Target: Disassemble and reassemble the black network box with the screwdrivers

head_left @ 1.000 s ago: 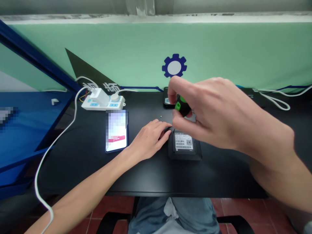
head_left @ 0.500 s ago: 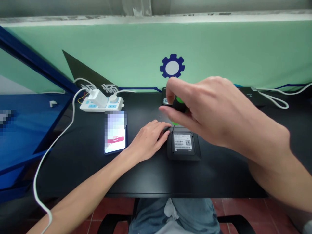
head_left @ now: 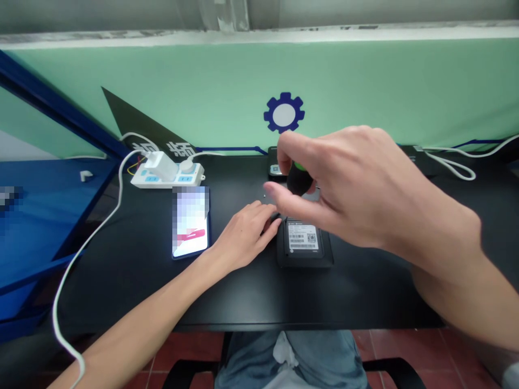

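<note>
My right hand [head_left: 357, 186] is closed round the black and green handle of a screwdriver [head_left: 299, 181], held upright over the far left part of a square black electronic device [head_left: 302, 262]. The screwdriver's tip is hard to make out behind the thumb. A white label [head_left: 303, 237] with barcodes and a square code faces up on the device, which lies flat on the table. At its far left corner, my left hand [head_left: 251, 232] grips the edge with curled fingers and thumb. A tiny bright bit, perhaps a screw [head_left: 265, 196], lies just beyond those fingers.
A lit phone [head_left: 190, 224] lies left of my left hand. Behind it stands a white power strip [head_left: 168, 175] with a plugged-in charger [head_left: 161, 165] and a white cable [head_left: 65, 292]. Another black device [head_left: 274, 167] sits near the green wall [head_left: 365, 86].
My right hand has shifted slightly on the screwdriver, and the green lower part of its handle is now hidden. My left hand stays at the device's edge. The view has tilted a little.
</note>
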Motion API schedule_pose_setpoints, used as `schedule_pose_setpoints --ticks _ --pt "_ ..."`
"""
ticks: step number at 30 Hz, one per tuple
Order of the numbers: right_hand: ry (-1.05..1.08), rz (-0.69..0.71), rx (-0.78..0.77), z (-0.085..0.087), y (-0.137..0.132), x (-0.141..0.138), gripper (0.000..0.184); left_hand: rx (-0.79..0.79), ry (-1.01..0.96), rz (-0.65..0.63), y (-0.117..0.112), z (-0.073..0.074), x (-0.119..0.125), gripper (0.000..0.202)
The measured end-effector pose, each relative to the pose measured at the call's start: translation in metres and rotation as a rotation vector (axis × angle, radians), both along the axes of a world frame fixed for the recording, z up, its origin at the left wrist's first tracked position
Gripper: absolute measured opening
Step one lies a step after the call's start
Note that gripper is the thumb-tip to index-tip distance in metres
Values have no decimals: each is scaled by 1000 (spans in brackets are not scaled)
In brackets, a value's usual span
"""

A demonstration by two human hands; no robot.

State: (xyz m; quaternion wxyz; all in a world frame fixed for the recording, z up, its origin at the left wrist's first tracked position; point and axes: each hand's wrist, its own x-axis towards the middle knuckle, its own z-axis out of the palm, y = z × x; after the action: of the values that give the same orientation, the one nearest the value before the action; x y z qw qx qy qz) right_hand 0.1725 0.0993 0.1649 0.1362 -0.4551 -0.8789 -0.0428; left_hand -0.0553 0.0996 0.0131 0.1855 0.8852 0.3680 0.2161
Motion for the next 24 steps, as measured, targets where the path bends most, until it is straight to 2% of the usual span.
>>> schedule_pose_setpoints --ticks 2,6,11,17,20,24 --pt "-12 -21 -10 0 0 0 37 -23 -9 1 0 1 0 26" --pt "-22 -6 -41 1 -1 -3 22 -32 15 6 1 2 0 28" --pt "15 -22 -17 -2 -2 -5 32 -50 -15 10 1 0 0 23" --pt "10 -31 -59 0 -1 -7 26 -10 27 31 1 -1 0 29" --pt "1 -28 -31 -1 1 -7 28 -34 12 32 0 1 0 22" --pt "5 -15 -14 -1 1 -6 18 -41 21 24 0 2 0 24"
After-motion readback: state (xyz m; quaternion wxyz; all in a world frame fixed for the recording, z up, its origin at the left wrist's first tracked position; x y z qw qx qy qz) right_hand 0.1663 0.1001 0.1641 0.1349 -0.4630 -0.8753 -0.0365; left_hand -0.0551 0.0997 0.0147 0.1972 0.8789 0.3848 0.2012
